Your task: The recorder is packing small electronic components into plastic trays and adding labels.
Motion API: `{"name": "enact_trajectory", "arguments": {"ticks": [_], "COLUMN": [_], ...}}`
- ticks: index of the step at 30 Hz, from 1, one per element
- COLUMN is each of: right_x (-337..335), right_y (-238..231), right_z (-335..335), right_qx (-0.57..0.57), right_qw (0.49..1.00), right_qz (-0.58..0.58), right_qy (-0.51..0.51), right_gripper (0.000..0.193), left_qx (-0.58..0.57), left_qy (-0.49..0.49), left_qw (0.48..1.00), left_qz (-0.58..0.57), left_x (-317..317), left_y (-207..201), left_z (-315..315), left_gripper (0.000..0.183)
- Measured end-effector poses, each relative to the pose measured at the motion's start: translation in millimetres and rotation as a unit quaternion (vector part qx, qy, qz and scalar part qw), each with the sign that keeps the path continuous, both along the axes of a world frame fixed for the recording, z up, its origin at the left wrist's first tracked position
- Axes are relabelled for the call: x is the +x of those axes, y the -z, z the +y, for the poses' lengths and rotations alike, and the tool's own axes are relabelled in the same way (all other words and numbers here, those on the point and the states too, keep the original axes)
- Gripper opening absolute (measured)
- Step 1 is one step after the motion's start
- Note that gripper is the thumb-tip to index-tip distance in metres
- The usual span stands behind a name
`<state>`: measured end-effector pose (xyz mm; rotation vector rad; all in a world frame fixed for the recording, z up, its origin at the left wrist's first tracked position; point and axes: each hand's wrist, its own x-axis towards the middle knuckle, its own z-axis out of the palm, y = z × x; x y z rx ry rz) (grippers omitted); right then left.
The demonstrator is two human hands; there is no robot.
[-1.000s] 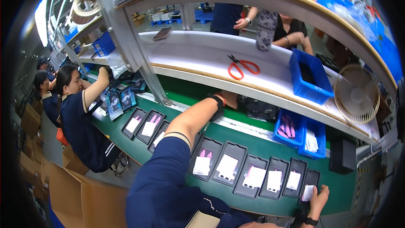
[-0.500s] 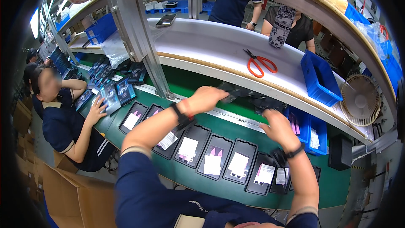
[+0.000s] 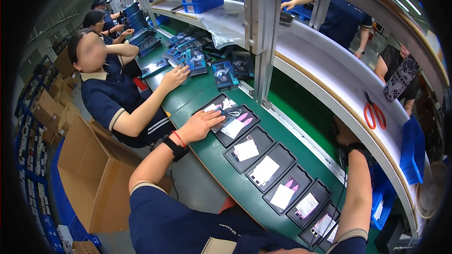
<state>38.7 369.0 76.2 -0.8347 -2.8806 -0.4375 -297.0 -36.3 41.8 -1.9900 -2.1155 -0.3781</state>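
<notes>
My left hand (image 3: pixel 203 123) lies flat on a black tray (image 3: pixel 221 113) at the left end of a row of black trays (image 3: pixel 266 170) on the green belt (image 3: pixel 214 160). The trays hold white cards and pink pieces. Its fingers are spread over the tray's contents. My right hand (image 3: pixel 343 134) reaches under the white shelf (image 3: pixel 329 73) on the right. It is mostly hidden in shadow, so I cannot see what it touches.
A person in dark blue sits to my left, one hand (image 3: pixel 174 76) on the belt near dark printed packages (image 3: pixel 225 73). Red scissors (image 3: pixel 374 113) lie on the shelf. Blue bins (image 3: pixel 412 150) stand right, cardboard boxes (image 3: pixel 89 174) left. A metal post (image 3: pixel 261 37) rises ahead.
The view has swung left. My left hand moved from the back of the belt to the leftmost tray. My right hand went from above the trays to under the shelf.
</notes>
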Motion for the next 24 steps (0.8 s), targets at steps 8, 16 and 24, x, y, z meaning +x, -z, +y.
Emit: {"name": "enact_trajectory", "arguments": {"ticks": [8, 16, 24], "right_x": [-18, -139, -201], "right_y": [-4, 6, 33], "right_z": [-46, -242, -302], "right_qx": [0.032, 0.02, -0.169], "right_qw": [0.998, 0.969, 0.967], "right_qz": [0.045, 0.104, -0.066], "right_qy": [0.002, -0.225, -0.177], "right_gripper": [0.039, 0.039, 0.086], "left_qx": [-0.082, -0.043, -0.027], "left_qy": [-0.151, -0.222, -0.276], "left_qw": [0.985, 0.968, 0.96], "left_qz": [-0.013, -0.108, -0.041], "left_x": [-11, 3, 10], "left_y": [17, 35, 46], "left_z": [-11, -4, -6], "left_gripper": [0.054, 0.059, 0.045]}}
